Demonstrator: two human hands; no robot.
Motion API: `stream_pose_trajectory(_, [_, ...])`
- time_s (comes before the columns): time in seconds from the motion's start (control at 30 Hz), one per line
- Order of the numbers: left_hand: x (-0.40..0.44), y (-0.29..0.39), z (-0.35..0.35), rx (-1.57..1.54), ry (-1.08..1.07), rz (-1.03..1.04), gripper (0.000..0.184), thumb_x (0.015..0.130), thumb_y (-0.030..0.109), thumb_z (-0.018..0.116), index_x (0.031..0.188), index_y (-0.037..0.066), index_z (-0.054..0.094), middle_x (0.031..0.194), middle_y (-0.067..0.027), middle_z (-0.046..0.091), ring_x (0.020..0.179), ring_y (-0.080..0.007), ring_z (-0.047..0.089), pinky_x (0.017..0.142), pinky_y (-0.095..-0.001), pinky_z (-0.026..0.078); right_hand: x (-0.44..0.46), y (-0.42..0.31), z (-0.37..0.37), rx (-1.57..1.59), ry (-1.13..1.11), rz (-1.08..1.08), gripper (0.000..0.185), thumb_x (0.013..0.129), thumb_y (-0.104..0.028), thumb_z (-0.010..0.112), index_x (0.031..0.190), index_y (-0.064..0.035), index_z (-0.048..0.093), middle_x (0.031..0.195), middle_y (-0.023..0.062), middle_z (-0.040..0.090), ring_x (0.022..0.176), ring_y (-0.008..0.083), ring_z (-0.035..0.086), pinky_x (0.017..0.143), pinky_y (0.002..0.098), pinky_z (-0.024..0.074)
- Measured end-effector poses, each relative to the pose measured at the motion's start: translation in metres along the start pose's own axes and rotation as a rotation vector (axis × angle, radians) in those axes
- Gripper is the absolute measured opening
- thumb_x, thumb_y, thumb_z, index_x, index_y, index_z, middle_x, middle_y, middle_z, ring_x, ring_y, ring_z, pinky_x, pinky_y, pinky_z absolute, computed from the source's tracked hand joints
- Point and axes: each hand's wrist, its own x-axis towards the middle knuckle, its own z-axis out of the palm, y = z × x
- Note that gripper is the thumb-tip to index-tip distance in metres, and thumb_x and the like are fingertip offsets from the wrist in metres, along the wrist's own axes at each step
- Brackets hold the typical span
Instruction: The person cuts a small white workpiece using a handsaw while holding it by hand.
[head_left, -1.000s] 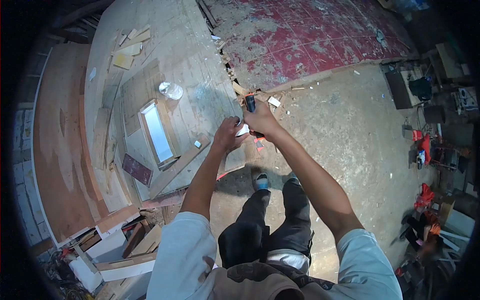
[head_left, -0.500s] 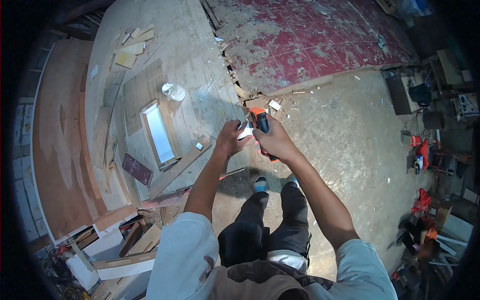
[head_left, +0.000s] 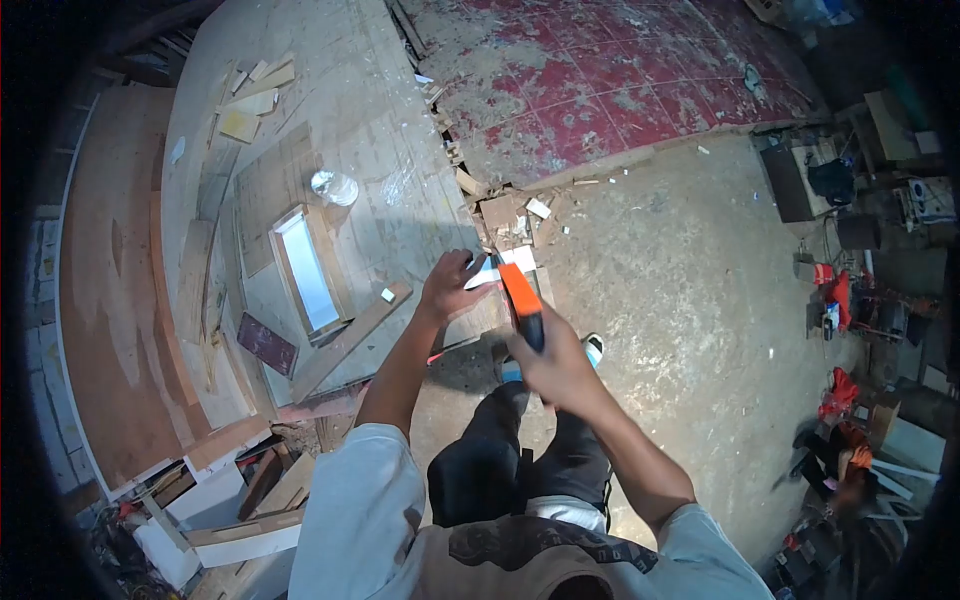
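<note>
My right hand, slightly blurred, is closed around the black part of an orange-and-black handle, apparently that of a hand saw. Its blade is seen nearly end-on and is hard to make out. At the edge of the wooden worktable, my left hand grips a white strip. The strip's far end sticks out past the table edge, on the other side of the orange handle. Thumb and fingers of my left hand are close beside the tool.
On the table lie a framed white panel, a clear plastic bottle, a loose board, a dark red block and wood offcuts. Scraps litter the floor by the table edge. Tools and clutter line the right wall.
My right hand has drawn back toward my body with the orange-and-black tool. More of the white strip now shows. My left hand stays on the strip, shifted slightly in view.
</note>
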Motion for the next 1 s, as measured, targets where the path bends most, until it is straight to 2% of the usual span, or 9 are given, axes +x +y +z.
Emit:
stream_pose_trajectory(0.2, [0.006, 0.005, -0.007, 0.048, -0.017, -0.031, 0.051, 0.066, 0.029, 0.078, 0.11, 0.008, 0.063, 0.089, -0.0103, 0.053, 0.082, -0.0282, 0.053, 0.073, -0.0385, 0.046, 0.044, 0.064, 0.014, -0.072, 0.017, -0.006, 0.032, 0.082, -0.005, 0.054, 0.113, 0.0004, 0.049, 0.073, 0.0148, 0.055, 0.066, 0.0221, 0.055, 0.064, 0.0362, 0.0449])
stream_pose_trajectory(0.27, [0.008, 0.003, -0.008, 0.055, -0.014, -0.022, 0.051, 0.066, 0.03, 0.078, 0.11, 0.008, 0.063, 0.09, -0.0105, 0.053, 0.082, -0.0284, 0.053, 0.073, -0.0385, 0.046, 0.084, 0.084, 0.029, 0.004, 0.082, -0.222, 0.021, 0.084, -0.007, 0.053, 0.104, 0.0004, 0.052, 0.065, 0.0044, 0.048, 0.06, 0.0103, 0.046, 0.054, 0.0278, 0.0414])
stream_pose_trajectory(0.4, [0.005, 0.001, -0.009, 0.031, -0.089, -0.021, 0.051, 0.068, 0.032, 0.076, 0.11, 0.007, 0.063, 0.09, -0.0108, 0.054, 0.083, -0.0287, 0.054, 0.074, -0.0386, 0.046, 0.026, 0.044, 0.03, 0.021, 0.045, -0.004, 0.021, 0.083, -0.005, 0.054, 0.103, 0.0007, 0.053, 0.068, 0.0048, 0.049, 0.064, 0.0111, 0.046, 0.058, 0.0284, 0.0418])
stream_pose_trajectory(0.47, [0.005, 0.005, -0.006, 0.043, -0.052, -0.001, 0.051, 0.068, 0.032, 0.076, 0.111, 0.008, 0.062, 0.09, -0.0106, 0.054, 0.083, -0.0285, 0.054, 0.074, -0.0385, 0.046, 0.0, 0.061, 0.023, 0.006, 0.148, -0.251, 0.022, 0.082, -0.003, 0.054, 0.104, 0.0004, 0.053, 0.069, 0.0045, 0.048, 0.065, 0.0122, 0.047, 0.06, 0.0285, 0.0423])
stream_pose_trajectory(0.5, [0.005, 0.007, -0.008, 0.05, -0.064, -0.016, 0.051, 0.069, 0.032, 0.076, 0.112, 0.008, 0.061, 0.089, -0.0106, 0.053, 0.083, -0.0284, 0.054, 0.074, -0.0386, 0.046, 0.0, 0.071, 0.02, -0.023, 0.115, -0.238, 0.034, 0.081, -0.005, 0.053, 0.115, -0.0015, 0.05, 0.075, 0.019, 0.058, 0.065, 0.0286, 0.059, 0.061, 0.0371, 0.0448])
stream_pose_trajectory(0.53, [0.006, 0.008, -0.01, 0.062, -0.073, -0.027, 0.052, 0.069, 0.032, 0.076, 0.112, 0.008, 0.061, 0.089, -0.0106, 0.053, 0.083, -0.0283, 0.054, 0.074, -0.0386, 0.046, 0.011, 0.081, 0.022, -0.021, 0.116, -0.24, 0.034, 0.081, -0.005, 0.053, 0.115, -0.0015, 0.05, 0.075, 0.019, 0.058, 0.065, 0.0286, 0.059, 0.061, 0.0371, 0.0448])
stream_pose_trajectory(0.67, [0.008, 0.006, -0.01, 0.08, -0.048, -0.02, 0.053, 0.068, 0.032, 0.076, 0.113, 0.008, 0.061, 0.087, -0.0103, 0.053, 0.081, -0.0276, 0.054, 0.073, -0.0384, 0.046, 0.071, 0.106, 0.03, -0.04, 0.095, -0.213, 0.036, 0.081, -0.003, 0.054, 0.116, 0.001, 0.05, 0.07, 0.0172, 0.055, 0.06, 0.0232, 0.053, 0.059, 0.0375, 0.0439])
stream_pose_trajectory(0.73, [0.005, 0.004, -0.009, 0.07, -0.041, 0.016, 0.053, 0.068, 0.03, 0.076, 0.113, 0.008, 0.061, 0.086, -0.0099, 0.053, 0.079, -0.0271, 0.053, 0.07, -0.0379, 0.045, 0.058, 0.084, 0.032, 0.023, 0.054, -0.186, 0.025, 0.082, -0.002, 0.052, 0.107, 0.0016, 0.052, 0.068, 0.0053, 0.046, 0.064, 0.0123, 0.045, 0.058, 0.0307, 0.0398])
stream_pose_trajectory(1.0, [0.005, 0.011, -0.01, 0.086, -0.058, -0.052, 0.049, 0.067, 0.031, 0.077, 0.108, 0.007, 0.064, 0.085, -0.01, 0.054, 0.079, -0.0269, 0.054, 0.071, -0.0385, 0.044, 0.002, 0.095, 0.031, -0.009, 0.174, -0.327, 0.026, 0.08, -0.001, 0.053, 0.107, -0.0003, 0.052, 0.07, 0.008, 0.048, 0.066, 0.0131, 0.047, 0.062, 0.0305, 0.042])
